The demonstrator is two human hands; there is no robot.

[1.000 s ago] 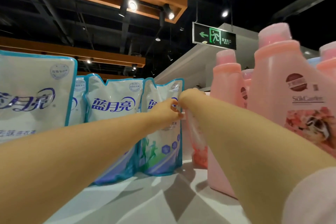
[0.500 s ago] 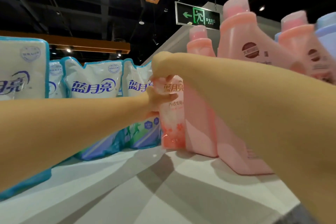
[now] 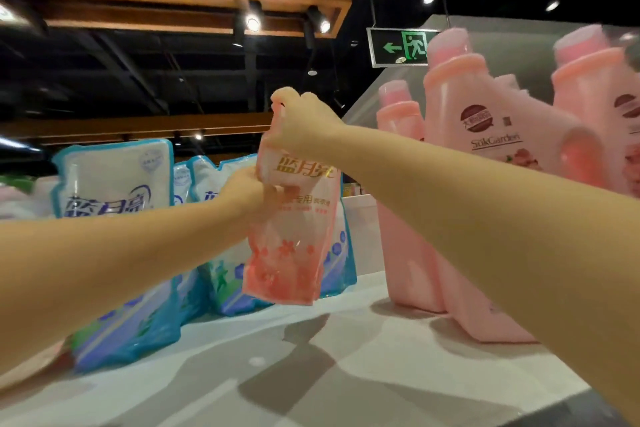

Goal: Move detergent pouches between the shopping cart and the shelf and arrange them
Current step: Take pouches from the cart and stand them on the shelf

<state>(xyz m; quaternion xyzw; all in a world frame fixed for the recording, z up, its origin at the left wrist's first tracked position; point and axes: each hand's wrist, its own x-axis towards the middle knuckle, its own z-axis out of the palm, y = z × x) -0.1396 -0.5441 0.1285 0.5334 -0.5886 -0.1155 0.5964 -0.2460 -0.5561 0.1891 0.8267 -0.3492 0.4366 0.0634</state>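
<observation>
The right hand pinches the top of the pink pouch and the left hand grips its side, likely steadying the floppy pack. It hangs just above the shelf, between blue pouches and pink bottles

Pouches left (bottles right)

Dim store, ceiling spotlights glaring overhead, hard arm shadows across the shelf, motion blur and fisheye bending at the edges.
</observation>
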